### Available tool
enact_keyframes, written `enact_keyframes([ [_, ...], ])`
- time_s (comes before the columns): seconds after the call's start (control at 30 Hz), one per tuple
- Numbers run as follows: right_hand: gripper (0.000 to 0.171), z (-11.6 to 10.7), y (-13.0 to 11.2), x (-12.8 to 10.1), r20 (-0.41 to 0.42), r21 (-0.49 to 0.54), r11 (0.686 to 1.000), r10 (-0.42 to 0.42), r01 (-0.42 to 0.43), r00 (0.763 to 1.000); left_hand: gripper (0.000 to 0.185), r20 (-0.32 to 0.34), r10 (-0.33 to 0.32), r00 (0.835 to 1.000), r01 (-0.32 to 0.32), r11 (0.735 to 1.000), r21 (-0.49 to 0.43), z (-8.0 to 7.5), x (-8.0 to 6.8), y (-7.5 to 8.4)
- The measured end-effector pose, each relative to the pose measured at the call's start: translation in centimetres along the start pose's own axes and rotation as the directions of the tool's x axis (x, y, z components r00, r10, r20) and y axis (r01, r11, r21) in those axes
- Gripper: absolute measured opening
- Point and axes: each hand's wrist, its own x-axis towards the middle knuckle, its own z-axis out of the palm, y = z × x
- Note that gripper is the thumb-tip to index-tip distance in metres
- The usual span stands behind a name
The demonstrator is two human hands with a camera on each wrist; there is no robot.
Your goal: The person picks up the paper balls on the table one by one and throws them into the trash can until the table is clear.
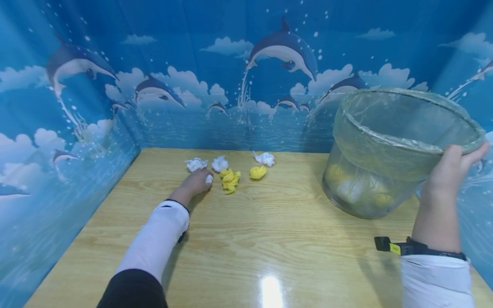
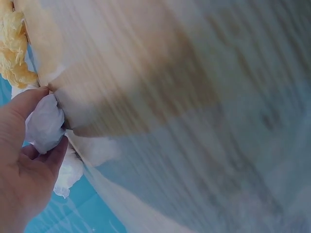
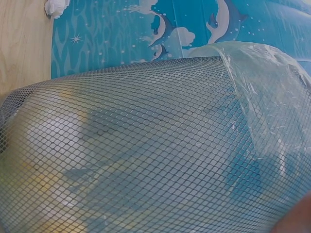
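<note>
Dolphin-printed blue walls closed in the wooden table (image 1: pixel 269 239) on the left, far and right sides. At its far middle the left hand (image 1: pixel 197 182) pinched a white paper ball (image 2: pixel 44 124) between thumb and curled fingers, just beside a yellow crumpled ball (image 1: pixel 230 179); two more white wads (image 1: pixel 196 163) (image 1: pixel 220 163), another white one (image 1: pixel 264 158) and a second yellow ball (image 1: pixel 257 172) lay close around. Such paper looked very light, soft and crushable, best taken by a loose pinch across the middle. On the right, the right hand (image 1: pixel 448 171) gripped the near rim of a mesh wastebasket (image 1: pixel 389 145) lined with clear plastic, tilted with its mouth toward the person, some paper balls already showing inside. It seemed light but springy, and the liner slippery. Open tabletop lay between the balls and the basket; the near edge stood unguarded.
</note>
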Motion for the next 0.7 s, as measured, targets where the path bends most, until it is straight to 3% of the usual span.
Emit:
enact_keyframes([
  [0.4,0.067,0.03,-0.09,-0.22,0.003,-0.013,1.0,0.008,-0.008,1.0,0.038,-0.067,0.054,0.996,-0.051,0.998,0.039,-0.24,0.1,-0.03],
  [0.7,0.067,0.02,-0.12,-0.16,0.002,-0.008,1.0,0.01,-0.01,1.0,0.04,-0.131,0.087,0.988,-0.09,0.996,-0.02,-0.2,0.56,-0.63],
])
